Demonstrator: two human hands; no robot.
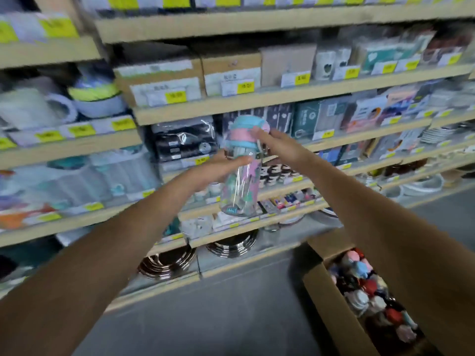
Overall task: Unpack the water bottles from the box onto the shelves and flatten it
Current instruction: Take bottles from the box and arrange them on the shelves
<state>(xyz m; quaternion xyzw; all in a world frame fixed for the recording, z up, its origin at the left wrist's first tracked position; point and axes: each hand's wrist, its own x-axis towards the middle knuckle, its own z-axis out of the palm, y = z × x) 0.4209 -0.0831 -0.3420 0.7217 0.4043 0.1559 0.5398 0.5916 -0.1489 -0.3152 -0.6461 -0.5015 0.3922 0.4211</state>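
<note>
Your one head camera faces forward and down, near the pale wooden shelves [257, 100] at twelve o'clock, brown cardboard box [331, 312] at five o'clock.

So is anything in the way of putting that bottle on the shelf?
Nothing is between the water bottle and the shelves, only air; the left hand and right hand both hold it. But the shelf spots right behind it look packed with boxes and dark packets, so no free gap shows there.
</note>
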